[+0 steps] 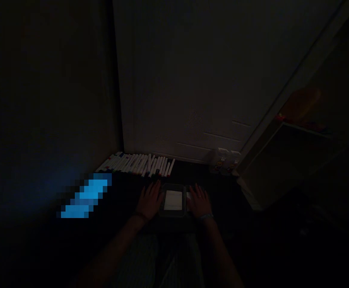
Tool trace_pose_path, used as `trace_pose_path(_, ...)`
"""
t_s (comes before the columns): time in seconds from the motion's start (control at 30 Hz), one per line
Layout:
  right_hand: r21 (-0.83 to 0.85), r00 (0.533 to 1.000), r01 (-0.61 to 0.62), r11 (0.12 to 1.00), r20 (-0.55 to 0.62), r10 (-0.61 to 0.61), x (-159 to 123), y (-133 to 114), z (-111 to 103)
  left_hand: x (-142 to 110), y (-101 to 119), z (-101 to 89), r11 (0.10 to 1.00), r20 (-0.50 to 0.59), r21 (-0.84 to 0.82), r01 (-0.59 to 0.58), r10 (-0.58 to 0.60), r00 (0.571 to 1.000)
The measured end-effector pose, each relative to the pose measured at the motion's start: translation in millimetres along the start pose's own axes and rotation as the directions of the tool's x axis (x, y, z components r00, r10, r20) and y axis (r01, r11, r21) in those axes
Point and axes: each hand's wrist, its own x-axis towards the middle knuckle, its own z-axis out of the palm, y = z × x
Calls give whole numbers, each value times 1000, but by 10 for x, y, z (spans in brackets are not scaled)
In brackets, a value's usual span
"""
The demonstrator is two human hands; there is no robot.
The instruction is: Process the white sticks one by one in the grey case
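Observation:
The scene is very dark. My left hand [149, 201] lies flat on a dark surface, fingers stretched forward, just left of a small grey tray [161, 208] that holds a white card [173, 200]. My right hand [199, 201] rests flat at the tray's right side, fingers spread, with a band at the wrist. A small white piece [188, 196] shows between the tray and my right hand. Neither hand holds anything.
A row of several white markers [140, 164] lies beyond the hands against the wall. Small containers [224, 160] stand at the back right. A dark box or shelf [278, 164] rises on the right. A blue glowing screen [86, 196] is on the left.

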Motion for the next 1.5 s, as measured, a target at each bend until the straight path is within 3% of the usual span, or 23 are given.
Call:
trace_pose_path(0.23, -30, 999, -11, 999, 46, 13, 52, 137, -35, 26, 185, -37, 999, -25, 9, 36, -36, 999)
trace_pose_path(0.83, 13, 1000, 11, 1000, 22, -11, 70, 190, 52, 47, 199, -58, 995, 59, -18, 97, -95, 994)
trace_pose_path(0.97, 47, 999, 27, 998, -21, -26, 75, 207, 95, 38, 192, -39, 996, 32, -12, 87, -87, 996)
trace_pose_path(1.1, 178, 990, 71, 982, -136, -46, 78, 262, 103, 27, 186, -36, 997, 6, -7, 77, -77, 997)
trace_pose_path(1.27, 486, 943, 140, 862, -332, 34, 53, 375, -30, 26, 176, -67, 997, 16, -22, 69, -68, 998)
trace_pose_path(1.4, 722, 950, 73, 688, -261, 173, 28, 453, -168, 29, 160, -78, 997, 7, -34, 65, -65, 998)
trace_pose_path(1.5, 795, 964, 47, 605, -196, 181, 41, 465, -244, 32, 142, -63, 998, -9, -39, 59, -59, 998)
